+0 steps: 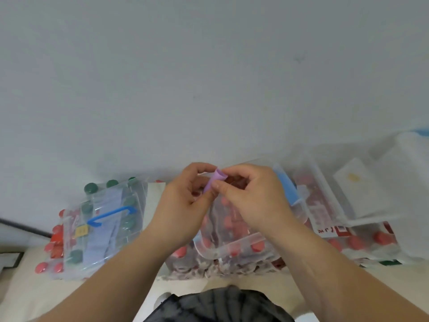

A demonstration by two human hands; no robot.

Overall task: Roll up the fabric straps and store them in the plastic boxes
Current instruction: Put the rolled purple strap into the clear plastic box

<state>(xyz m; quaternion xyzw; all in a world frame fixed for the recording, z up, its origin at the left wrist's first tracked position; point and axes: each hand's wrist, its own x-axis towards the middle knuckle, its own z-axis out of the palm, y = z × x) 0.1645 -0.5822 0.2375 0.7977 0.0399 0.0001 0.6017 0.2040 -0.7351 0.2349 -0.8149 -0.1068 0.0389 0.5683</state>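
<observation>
This looks like a storage corner: clear plastic boxes [111,213] and shrink-wrapped packs of red-capped bottles [355,242] crowd the pale floor [34,293] against a bare white wall [209,66].

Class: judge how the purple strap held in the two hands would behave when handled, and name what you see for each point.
The purple strap is probably floppy and light: it curls into a small tube under fingertip pinches from the left hand and right hand. Its curled end looks loose, so it may well unroll if released.
</observation>
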